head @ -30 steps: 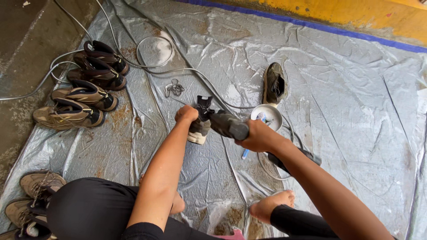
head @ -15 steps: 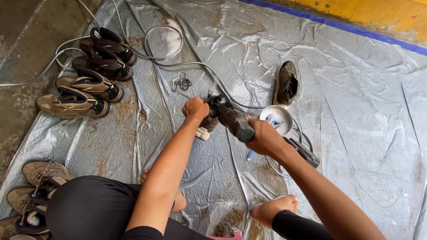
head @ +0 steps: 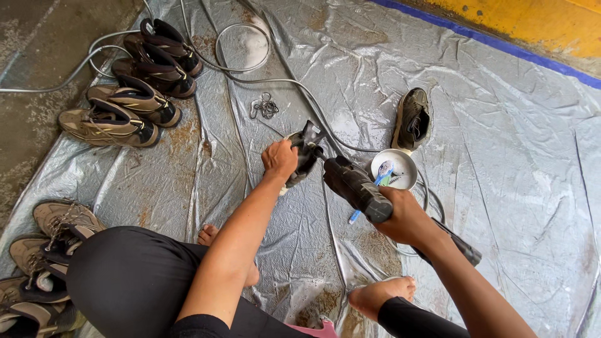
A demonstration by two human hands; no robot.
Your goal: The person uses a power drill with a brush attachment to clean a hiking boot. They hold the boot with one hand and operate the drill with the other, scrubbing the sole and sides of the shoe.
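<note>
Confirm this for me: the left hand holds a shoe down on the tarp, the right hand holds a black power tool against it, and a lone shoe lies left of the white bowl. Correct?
Not quite. In the head view the lone shoe lies beyond the white bowl, slightly to its right, not left of it. The rest holds: the left hand holds a shoe on the tarp, and the right hand holds the black power tool against it.

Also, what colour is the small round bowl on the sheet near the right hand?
The bowl is white, with some blue and dark items inside; the head view, the only one, shows it beside the right hand.
</note>
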